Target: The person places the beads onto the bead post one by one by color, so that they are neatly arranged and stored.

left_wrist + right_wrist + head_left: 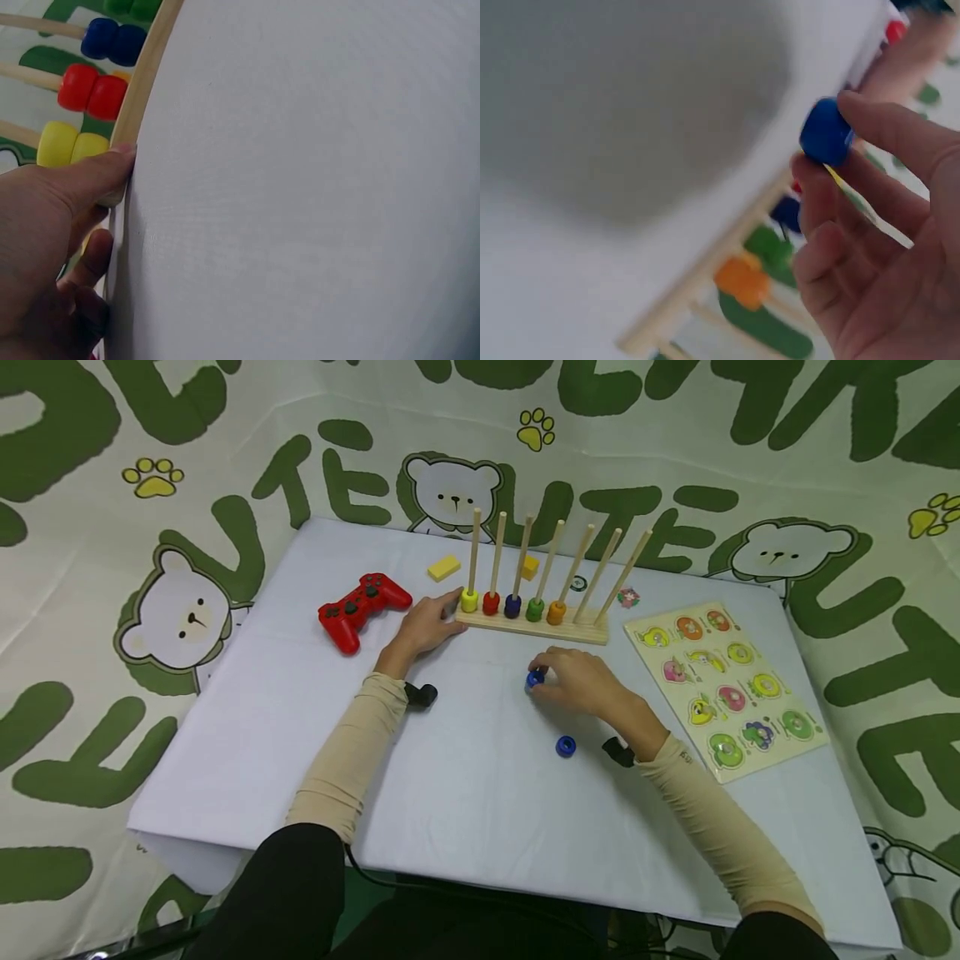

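Note:
A wooden peg stand (517,625) stands at the back middle of the table, its row of upright pegs carrying yellow, red, dark blue, green and orange beads from left to right. The two rightmost pegs bear no beads. My left hand (424,625) grips the left end of the base, with the thumb (97,174) along its front edge by the yellow beads (64,144). In front of the stand, my right hand (579,682) pinches a blue bead (826,133) between thumb and fingertips, off the pegs. Another blue bead (559,747) lies on the cloth nearer the body.
To the left lies a red game controller (360,610). Yellow blocks (444,568) sit behind the stand, near a small round dark item (578,583) and a pink figure (628,598). A fruit puzzle board (723,685) occupies the right side of the white-clothed table.

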Demonstrator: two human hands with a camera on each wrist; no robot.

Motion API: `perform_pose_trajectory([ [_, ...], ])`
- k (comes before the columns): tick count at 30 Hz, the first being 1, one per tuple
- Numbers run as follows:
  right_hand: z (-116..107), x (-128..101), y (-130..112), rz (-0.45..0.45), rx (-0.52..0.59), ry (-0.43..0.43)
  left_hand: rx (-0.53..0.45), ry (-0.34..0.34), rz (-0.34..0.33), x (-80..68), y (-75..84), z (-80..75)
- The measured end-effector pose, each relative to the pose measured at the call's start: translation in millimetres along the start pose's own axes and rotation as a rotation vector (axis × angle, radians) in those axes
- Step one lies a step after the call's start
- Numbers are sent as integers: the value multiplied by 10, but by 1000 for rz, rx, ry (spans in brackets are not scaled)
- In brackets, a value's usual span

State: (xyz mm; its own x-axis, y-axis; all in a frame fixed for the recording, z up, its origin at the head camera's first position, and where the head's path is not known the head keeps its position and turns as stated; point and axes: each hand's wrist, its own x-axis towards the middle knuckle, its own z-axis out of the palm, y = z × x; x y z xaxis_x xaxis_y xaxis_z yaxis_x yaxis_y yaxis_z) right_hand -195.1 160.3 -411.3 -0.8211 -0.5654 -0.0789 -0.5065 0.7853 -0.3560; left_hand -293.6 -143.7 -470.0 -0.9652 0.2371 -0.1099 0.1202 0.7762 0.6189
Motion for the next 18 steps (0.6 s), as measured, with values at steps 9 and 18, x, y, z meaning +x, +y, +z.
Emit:
perform_pose_trajectory([
  [9,-899,5,150,48,47,621,2,0,-8,-14,14,-29],
  [18,-1139,130,286,136,17,818,9,-6,-15,11,8,3],
])
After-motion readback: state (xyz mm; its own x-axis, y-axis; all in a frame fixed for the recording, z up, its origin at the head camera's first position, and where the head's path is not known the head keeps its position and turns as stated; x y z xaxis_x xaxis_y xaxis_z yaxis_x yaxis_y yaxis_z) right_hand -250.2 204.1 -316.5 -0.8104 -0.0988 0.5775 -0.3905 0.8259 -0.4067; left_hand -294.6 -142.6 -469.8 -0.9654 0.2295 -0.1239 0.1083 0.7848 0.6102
